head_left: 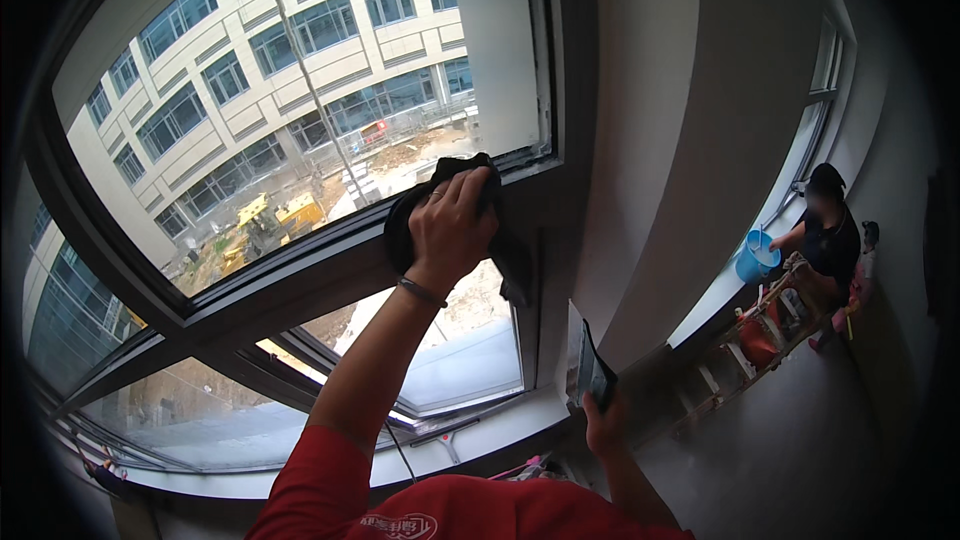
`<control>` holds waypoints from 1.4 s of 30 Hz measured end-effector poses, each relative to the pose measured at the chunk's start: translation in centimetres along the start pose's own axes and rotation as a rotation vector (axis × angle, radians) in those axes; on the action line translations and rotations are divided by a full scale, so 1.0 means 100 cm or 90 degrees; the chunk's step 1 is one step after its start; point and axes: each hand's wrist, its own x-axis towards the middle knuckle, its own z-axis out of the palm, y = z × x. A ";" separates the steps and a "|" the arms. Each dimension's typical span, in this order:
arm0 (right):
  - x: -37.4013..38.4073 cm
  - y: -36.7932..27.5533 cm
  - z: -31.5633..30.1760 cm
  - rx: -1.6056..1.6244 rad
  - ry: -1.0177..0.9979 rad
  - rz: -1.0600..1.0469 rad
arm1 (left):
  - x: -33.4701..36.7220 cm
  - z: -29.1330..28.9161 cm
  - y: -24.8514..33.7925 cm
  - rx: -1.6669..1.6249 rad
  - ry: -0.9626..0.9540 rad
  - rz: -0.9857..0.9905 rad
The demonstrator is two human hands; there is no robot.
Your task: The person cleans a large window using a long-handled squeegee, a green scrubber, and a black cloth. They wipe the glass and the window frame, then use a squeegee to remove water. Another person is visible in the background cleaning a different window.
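My left hand (452, 227) is closed around a bunched black cloth (513, 268). It presses the cloth on the dark window frame (590, 140), at the lower right corner of the large upper pane, and part of the cloth hangs below the rail. Lower and to the right, my right hand (604, 424) grips a scraper (590, 365), a flat dark tool with a pale, thin plate along its left side. The scraper is held upright, apart from the wall; its handle is mostly hidden by my fingers.
Below, a tilted-out window sash (460, 365) stands over the white sill (500, 437), where a squeegee (447, 445) lies. At right, a co-worker (832, 240) in dark clothes reaches into a blue bucket (757, 260) beside a wooden stepladder (745, 348). Outside are a building and dug-up ground.
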 end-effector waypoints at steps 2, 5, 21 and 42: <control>-0.004 0.019 -0.010 -0.018 0.053 -0.064 | 0.016 0.027 0.018 -0.023 -0.019 -0.003; -0.010 0.020 -0.028 0.042 0.069 0.006 | 0.034 0.050 0.043 -0.033 -0.091 -0.001; -0.012 0.036 -0.040 -0.044 0.043 0.043 | 0.049 0.051 0.057 0.034 -0.108 0.058; -0.051 0.186 0.019 0.331 -0.140 0.467 | -0.131 -0.088 0.031 -0.379 -0.098 -0.299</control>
